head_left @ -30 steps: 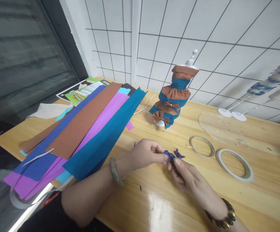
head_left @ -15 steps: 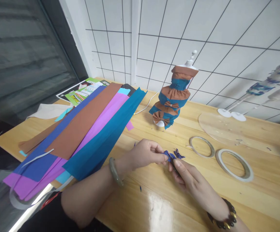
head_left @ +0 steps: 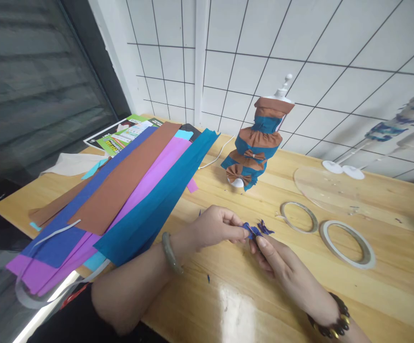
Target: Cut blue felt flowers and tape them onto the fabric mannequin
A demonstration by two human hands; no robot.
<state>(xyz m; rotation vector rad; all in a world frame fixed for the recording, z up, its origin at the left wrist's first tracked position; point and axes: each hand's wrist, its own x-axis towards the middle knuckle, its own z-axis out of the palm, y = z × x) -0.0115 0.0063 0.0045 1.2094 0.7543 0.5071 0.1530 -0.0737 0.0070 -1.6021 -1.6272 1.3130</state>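
Observation:
Over the table, my left hand (head_left: 218, 224) pinches a small crumpled piece of dark blue crepe paper (head_left: 249, 229) between thumb and fingertips. My right hand (head_left: 277, 255) is closed beside it, its thumb pressed along a small dark, thin thing that meets the paper. Most of that thing is hidden inside the fingers, so I cannot tell its kind. Just beyond the fingertips lie dark blue paper scraps (head_left: 265, 227). Further back stands a small dress form (head_left: 259, 138) clad in brown and teal crepe paper with bows.
Long crepe paper strips (head_left: 150, 200) in teal, purple, brown and blue lie stacked on the left. Two tape rolls (head_left: 366, 262) rest on the right, near a clear round sheet (head_left: 317, 186). Two more stands (head_left: 353, 172) are at the back right, before the tiled wall.
Both hands stay almost in the same place, still holding the blue paper between them. The view has shifted very slightly.

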